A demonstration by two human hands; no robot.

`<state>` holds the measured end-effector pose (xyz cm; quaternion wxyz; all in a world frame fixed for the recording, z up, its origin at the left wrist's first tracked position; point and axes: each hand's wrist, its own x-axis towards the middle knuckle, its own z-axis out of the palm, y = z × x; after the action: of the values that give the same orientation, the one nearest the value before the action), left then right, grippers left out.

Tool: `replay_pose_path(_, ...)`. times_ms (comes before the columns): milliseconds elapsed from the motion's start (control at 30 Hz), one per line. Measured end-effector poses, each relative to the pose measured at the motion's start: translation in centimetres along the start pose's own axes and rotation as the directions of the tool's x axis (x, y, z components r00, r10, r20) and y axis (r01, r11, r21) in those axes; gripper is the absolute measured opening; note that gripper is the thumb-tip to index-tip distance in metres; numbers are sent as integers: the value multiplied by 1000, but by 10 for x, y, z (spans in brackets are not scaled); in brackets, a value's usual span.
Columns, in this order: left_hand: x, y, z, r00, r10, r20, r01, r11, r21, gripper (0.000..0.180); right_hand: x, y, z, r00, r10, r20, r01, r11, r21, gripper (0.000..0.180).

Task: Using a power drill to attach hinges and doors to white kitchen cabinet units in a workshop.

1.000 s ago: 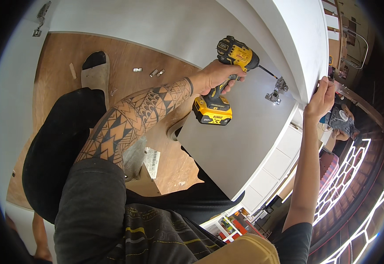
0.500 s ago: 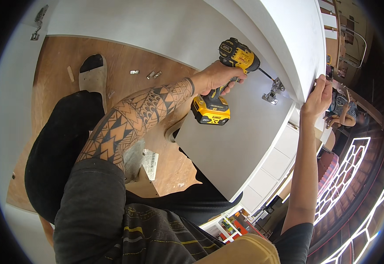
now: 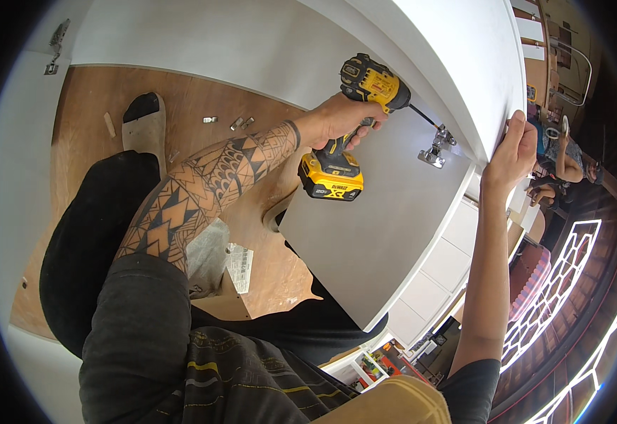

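Note:
My left hand (image 3: 347, 119), at the end of a tattooed forearm, is closed round the grip of a yellow and black cordless drill (image 3: 377, 83). Its long thin bit reaches to a metal cabinet hinge (image 3: 435, 147), touching or nearly touching a screw there; which I cannot tell. The hinge sits where a grey-white panel (image 3: 372, 226) meets a white cabinet door (image 3: 464, 49). With thumb and fingers my right hand (image 3: 512, 152) grips the edge of that door; some of the fingers are hidden behind it.
Loose metal hinge parts (image 3: 241, 123) lie on the wood-look board (image 3: 202, 95), near my socked foot (image 3: 143, 127). Another hinge (image 3: 52, 67) hangs on the left panel. A printed paper (image 3: 240, 267) lies under my arm. People (image 3: 563, 159) are in the right background.
The drill and my left hand have shifted slightly left, with the bit still at the hinge. My right hand keeps its grip on the door. Background people have moved.

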<state>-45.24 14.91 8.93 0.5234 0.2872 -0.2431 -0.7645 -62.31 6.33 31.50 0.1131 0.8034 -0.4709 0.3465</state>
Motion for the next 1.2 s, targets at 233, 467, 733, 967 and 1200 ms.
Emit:
replay_pose_path(233, -2, 2, 1, 1000, 3, -7, -3, 1000, -1, 23, -1, -11, 2, 1000, 18, -3, -18, 999, -47, 52)
replay_pose_path(467, 1, -5, 2, 1000, 11, -19, -13, 992, -129, 23, 5, -13, 4, 1000, 15, 19, -15, 1000, 4, 45)
replay_pose_path(733, -2, -3, 4, 965, -261, 28, 255, 906, -337, 34, 13, 1, 13, 988, 135, 79, -144, 984, 108, 30)
replay_pose_path(967, -2, 15, 40, 879, -384, -281, 363, 923, -126, 28, 55, 84, 50, 936, 284, 208, -313, 942, 121, 30)
replay_pose_path(1200, -4, 41, 82, 916, -229, -329, 312, 923, 225, 26, 33, 174, 103, 617, 787, 10, -491, 375, 786, 17)
